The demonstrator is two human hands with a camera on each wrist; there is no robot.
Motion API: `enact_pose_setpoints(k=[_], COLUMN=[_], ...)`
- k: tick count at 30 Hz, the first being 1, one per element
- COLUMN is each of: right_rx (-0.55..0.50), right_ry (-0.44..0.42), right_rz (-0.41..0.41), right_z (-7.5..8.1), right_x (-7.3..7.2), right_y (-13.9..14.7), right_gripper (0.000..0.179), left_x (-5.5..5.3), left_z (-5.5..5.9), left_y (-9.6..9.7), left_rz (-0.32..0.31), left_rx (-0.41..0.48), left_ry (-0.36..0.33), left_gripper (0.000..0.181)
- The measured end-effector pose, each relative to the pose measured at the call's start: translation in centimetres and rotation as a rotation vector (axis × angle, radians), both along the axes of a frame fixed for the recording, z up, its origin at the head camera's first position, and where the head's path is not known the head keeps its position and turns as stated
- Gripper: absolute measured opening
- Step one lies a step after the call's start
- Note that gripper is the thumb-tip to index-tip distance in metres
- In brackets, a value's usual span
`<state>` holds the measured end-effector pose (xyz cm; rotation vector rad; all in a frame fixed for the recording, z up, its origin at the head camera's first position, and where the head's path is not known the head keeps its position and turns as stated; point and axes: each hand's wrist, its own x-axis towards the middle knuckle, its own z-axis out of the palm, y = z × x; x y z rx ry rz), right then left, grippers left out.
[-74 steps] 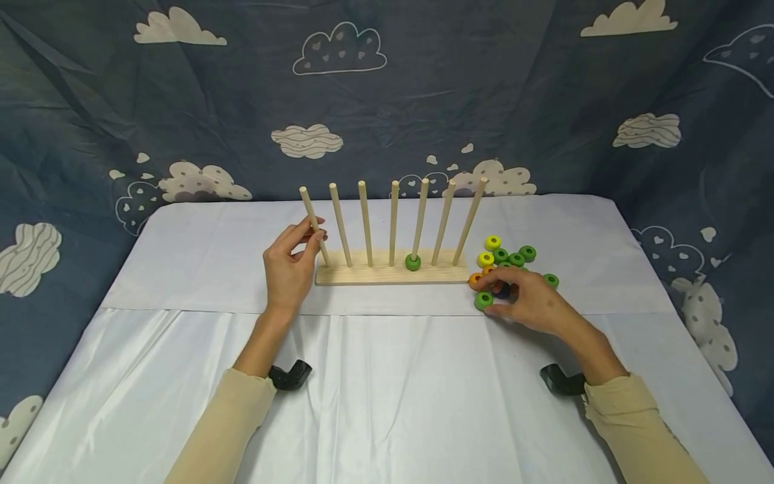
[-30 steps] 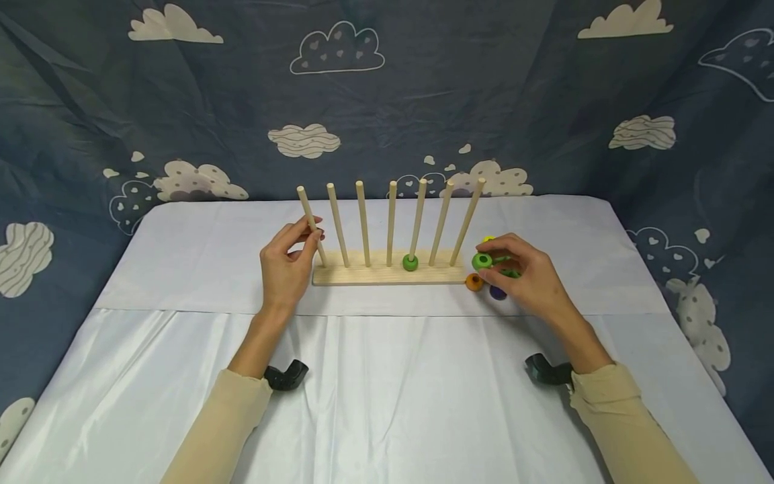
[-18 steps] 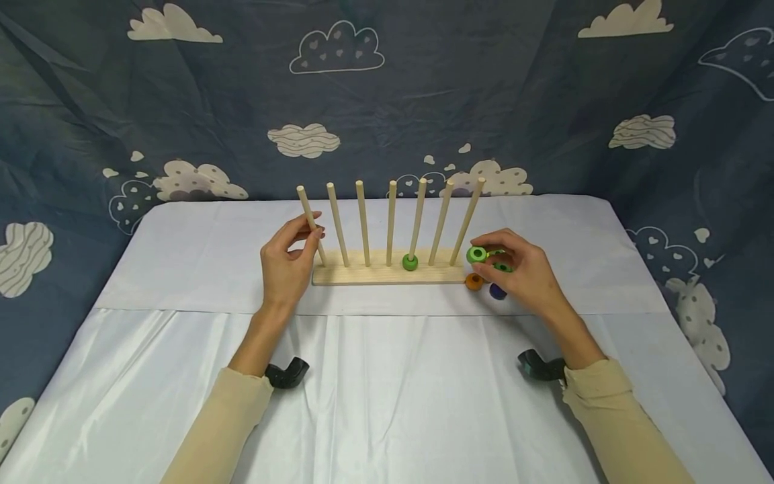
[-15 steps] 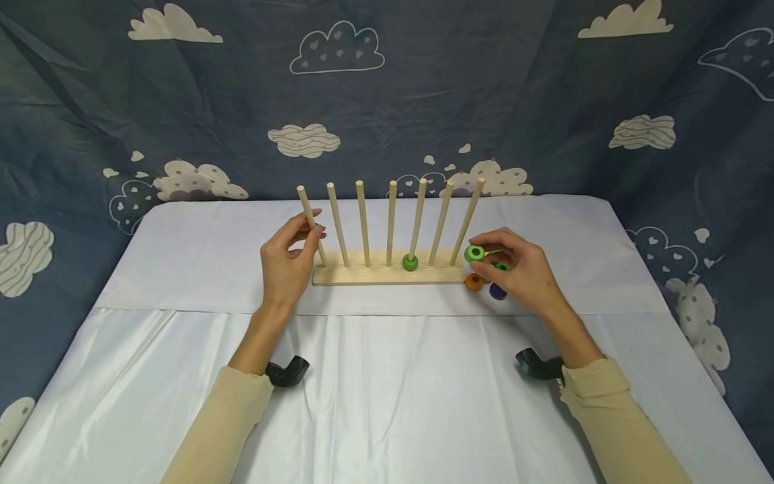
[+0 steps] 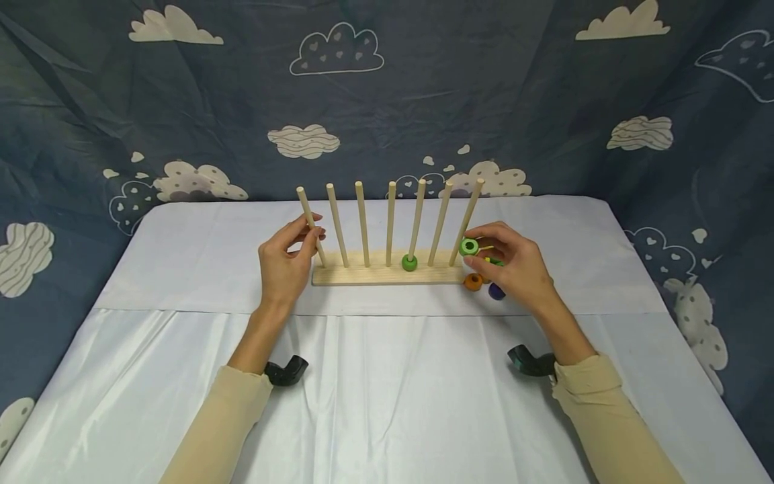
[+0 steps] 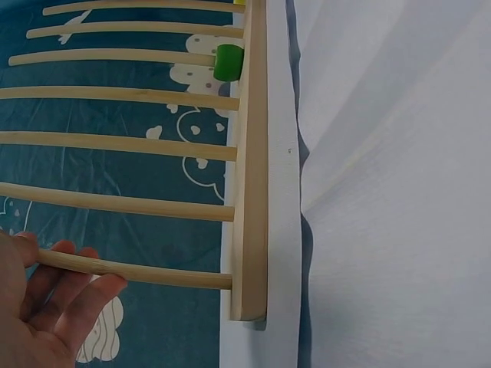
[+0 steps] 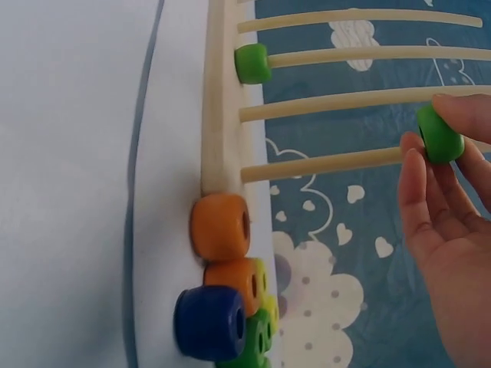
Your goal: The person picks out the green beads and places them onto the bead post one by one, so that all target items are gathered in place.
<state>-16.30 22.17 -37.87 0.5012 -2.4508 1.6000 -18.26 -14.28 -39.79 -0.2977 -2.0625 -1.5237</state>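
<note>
A pale wooden stand with a row of several upright pegs rests on the white cloth. My left hand grips the leftmost peg between thumb and fingers. Around the foot of the third peg from the right sits a green bead. Pinched in my right hand is another green bead, its hole facing the head camera. It is raised off the table beside the rightmost peg, below that peg's tip in the head view.
By the stand's right end lie loose beads: an orange bead, a blue bead, and several more orange, yellow and green ones, partly behind my right hand in the head view. A dark cloud-patterned cloth hangs behind the table.
My right hand has picked up a green bead from the pile, lifted it and carried it left to the rightmost peg. The left hand keeps its hold on the leftmost peg.
</note>
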Motion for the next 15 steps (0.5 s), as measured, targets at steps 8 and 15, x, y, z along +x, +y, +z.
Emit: enact_pose_setpoints(k=[8, 15], right_rx=[-0.020, 0.021], right_ry=[0.005, 0.030], right_rz=[-0.020, -0.069], right_z=[0.7, 1.3], right_x=[-0.1, -0.1], right_y=[-0.7, -1.3], right_gripper=[0.039, 0.042], left_x=[0.0, 0.1], left_z=[0.0, -0.1], left_y=[0.1, 0.0], left_rz=[0.004, 0.004], left_rx=[0.005, 0.013], left_ry=[-0.003, -0.010], left_gripper=[0.020, 0.020])
